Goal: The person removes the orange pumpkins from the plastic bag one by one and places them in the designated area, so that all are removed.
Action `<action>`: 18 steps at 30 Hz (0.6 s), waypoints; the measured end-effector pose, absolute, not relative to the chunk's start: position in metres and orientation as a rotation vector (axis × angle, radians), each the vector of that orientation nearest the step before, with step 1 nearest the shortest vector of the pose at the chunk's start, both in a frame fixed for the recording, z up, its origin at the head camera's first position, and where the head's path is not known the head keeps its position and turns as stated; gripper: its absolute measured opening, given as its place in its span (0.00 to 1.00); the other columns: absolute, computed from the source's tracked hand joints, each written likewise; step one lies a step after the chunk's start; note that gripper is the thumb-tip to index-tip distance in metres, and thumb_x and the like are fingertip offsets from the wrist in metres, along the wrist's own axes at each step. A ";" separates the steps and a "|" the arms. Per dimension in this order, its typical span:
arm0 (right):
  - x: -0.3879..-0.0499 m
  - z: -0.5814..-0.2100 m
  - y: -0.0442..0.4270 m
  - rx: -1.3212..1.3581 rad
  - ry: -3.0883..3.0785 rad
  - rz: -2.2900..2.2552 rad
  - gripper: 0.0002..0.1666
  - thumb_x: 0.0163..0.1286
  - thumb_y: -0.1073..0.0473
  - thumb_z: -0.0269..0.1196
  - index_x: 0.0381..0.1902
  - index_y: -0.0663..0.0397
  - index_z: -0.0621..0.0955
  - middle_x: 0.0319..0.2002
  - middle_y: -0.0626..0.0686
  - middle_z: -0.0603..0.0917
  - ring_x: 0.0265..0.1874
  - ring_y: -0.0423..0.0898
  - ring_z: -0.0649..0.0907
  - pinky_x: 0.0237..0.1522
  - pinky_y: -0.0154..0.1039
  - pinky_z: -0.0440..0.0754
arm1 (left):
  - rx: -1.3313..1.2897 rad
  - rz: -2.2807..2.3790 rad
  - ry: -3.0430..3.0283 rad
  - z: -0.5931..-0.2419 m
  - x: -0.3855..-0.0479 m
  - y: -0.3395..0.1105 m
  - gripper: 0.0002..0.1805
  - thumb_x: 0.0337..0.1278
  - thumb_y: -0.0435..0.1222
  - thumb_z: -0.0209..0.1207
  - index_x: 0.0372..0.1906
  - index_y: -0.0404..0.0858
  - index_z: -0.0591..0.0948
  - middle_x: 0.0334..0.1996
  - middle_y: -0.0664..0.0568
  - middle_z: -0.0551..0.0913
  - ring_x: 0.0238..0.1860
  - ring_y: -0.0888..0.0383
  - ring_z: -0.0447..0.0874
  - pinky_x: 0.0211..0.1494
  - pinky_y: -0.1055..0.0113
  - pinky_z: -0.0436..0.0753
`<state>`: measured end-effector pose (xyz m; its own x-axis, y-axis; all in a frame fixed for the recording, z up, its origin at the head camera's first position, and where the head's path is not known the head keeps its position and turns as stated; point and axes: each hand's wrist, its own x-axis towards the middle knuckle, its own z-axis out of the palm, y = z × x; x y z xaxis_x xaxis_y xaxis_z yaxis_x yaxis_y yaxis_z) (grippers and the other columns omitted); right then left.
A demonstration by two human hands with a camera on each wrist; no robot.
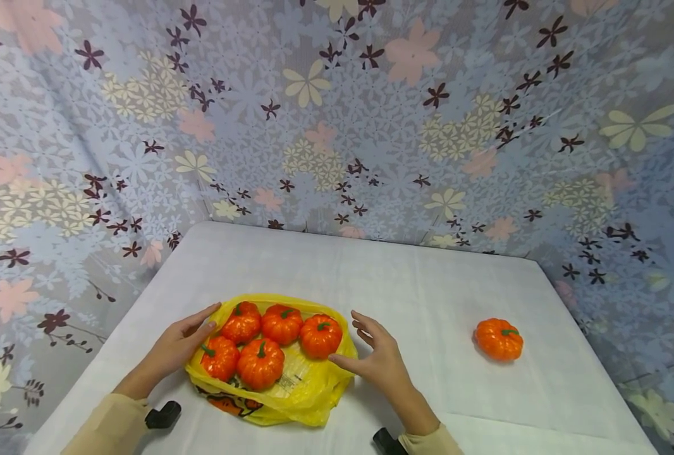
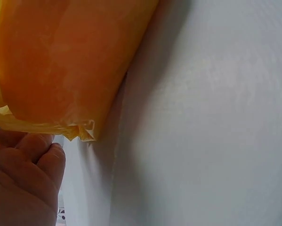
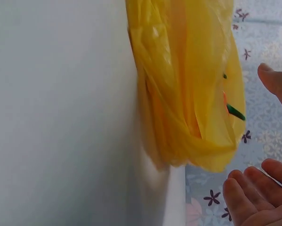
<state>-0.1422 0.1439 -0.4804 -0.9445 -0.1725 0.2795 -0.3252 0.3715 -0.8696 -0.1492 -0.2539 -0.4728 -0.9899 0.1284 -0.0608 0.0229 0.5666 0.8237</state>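
A yellow plastic bag (image 1: 305,398) lies opened out on the table at centre-left, with several orange pumpkins (image 1: 261,364) inside. The left hand (image 1: 176,344) touches the bag's left rim, its fingers extended; in the left wrist view that hand (image 2: 25,174) is beside the bag (image 2: 46,127). At the bag's right edge is the right hand (image 1: 379,363), fingers spread and thumb close to the rim. The right wrist view shows the right hand (image 3: 263,193) with relaxed fingers, apart from the bag (image 3: 188,117). Nothing is held in the right hand.
One more orange pumpkin (image 1: 499,340) sits alone on the right part of the white table (image 1: 416,303). Behind the table hangs a flowered cloth (image 1: 337,126). Black devices (image 1: 163,415) are at both wrists.
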 end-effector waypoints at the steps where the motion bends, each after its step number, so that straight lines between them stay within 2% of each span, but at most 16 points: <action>1: -0.142 -0.481 0.142 0.460 -2.481 1.623 0.51 0.46 0.54 0.84 0.67 0.57 0.76 0.65 0.57 0.77 0.61 0.56 0.79 0.61 0.47 0.78 | 0.128 1.408 2.677 -0.473 -0.149 -0.254 0.33 0.75 0.54 0.51 0.76 0.42 0.67 0.74 0.41 0.63 0.74 0.34 0.56 0.70 0.33 0.59; 6: -0.143 -0.484 0.135 0.501 -2.492 1.583 0.49 0.47 0.53 0.83 0.66 0.61 0.76 0.64 0.58 0.78 0.63 0.55 0.77 0.61 0.48 0.77 | 0.117 1.385 2.690 -0.472 -0.149 -0.253 0.34 0.75 0.55 0.50 0.76 0.42 0.67 0.74 0.41 0.64 0.74 0.33 0.56 0.70 0.33 0.59; 13: -0.143 -0.482 0.127 0.488 -2.500 1.384 0.47 0.48 0.49 0.83 0.64 0.58 0.78 0.63 0.54 0.79 0.62 0.56 0.78 0.61 0.53 0.78 | 0.131 1.380 2.690 -0.472 -0.148 -0.253 0.34 0.75 0.55 0.50 0.77 0.43 0.66 0.74 0.40 0.63 0.74 0.33 0.56 0.70 0.33 0.59; 18: -0.143 -0.480 0.122 0.585 -2.441 1.450 0.46 0.48 0.52 0.83 0.63 0.60 0.78 0.61 0.55 0.80 0.61 0.54 0.79 0.60 0.50 0.79 | 0.126 1.376 2.688 -0.475 -0.148 -0.253 0.34 0.75 0.55 0.50 0.77 0.44 0.66 0.75 0.41 0.63 0.74 0.34 0.56 0.69 0.32 0.59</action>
